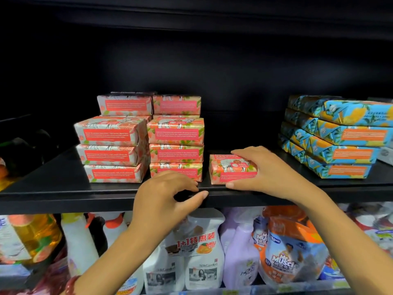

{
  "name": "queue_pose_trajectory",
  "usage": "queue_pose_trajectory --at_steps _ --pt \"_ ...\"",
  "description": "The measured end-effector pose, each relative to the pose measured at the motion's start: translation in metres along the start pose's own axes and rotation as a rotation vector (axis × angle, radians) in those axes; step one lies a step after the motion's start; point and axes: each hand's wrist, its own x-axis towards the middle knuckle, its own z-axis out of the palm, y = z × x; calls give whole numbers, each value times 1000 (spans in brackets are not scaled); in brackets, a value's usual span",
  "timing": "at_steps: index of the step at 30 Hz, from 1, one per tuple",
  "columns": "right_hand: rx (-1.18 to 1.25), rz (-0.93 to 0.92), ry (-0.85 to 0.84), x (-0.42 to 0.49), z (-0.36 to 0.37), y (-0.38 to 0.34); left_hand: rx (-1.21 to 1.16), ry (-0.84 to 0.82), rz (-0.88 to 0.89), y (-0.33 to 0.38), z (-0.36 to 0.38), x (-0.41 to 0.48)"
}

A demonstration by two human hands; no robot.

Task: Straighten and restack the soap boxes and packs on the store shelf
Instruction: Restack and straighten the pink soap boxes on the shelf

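Pink-and-red wrapped soap boxes stand in two stacks on the black shelf (63, 188): a left stack (111, 150) and a middle stack (176, 145), with more boxes behind. A single pink soap box (229, 171) lies on the shelf to the right of the middle stack. My right hand (265, 171) grips it, fingers over its top and thumb at its front lower edge. My left hand (163, 199) hovers at the shelf's front edge below the middle stack, fingers curled, holding nothing. A stack of blue-and-orange soap packs (340, 141) sits at the right.
The shelf above is dark. Below the shelf edge stand cleaning bottles: white spray bottles (197, 252), lilac bottles (240, 252), an orange-and-blue refill pack (289, 248) and a yellow bottle (36, 235). Bare shelf lies between the single box and the blue packs.
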Motion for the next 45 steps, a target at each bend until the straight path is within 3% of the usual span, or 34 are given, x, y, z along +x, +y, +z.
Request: queue_pose_trajectory --at_steps 4,9,12,15,21,24,27,31,34,37,42,45 --pt "49 -40 129 -11 -4 -8 -53 -5 -10 -1 -3 0" --pt "96 -273 419 -35 -12 -34 -627 9 -267 17 -19 18" --pt "-34 -374 517 -37 -14 -49 -767 -179 -243 31 -24 31" --pt "-70 -400 519 -37 -11 -52 -887 -116 -274 35 -20 34" --pt "391 -227 388 -42 -19 -40 -788 5 -147 22 -14 26" --pt "235 -343 406 -41 -18 -42 -777 -1 -70 20 -12 24" --pt "128 -454 528 -43 -15 -44 -702 -8 -8 16 -13 23" --pt "-35 -590 658 -45 -7 -40 -758 -94 -129 17 -19 23" --pt "-53 -617 642 -45 -3 -36 -697 -113 -128 17 -21 24" --pt "47 -509 536 -47 -7 -35 -640 -79 -39 18 -22 23" --pt "583 -125 366 -50 -18 -41 -475 -15 161 17 -19 23" --pt "694 -64 245 -45 -25 -41 -452 7 262 18 -14 23"
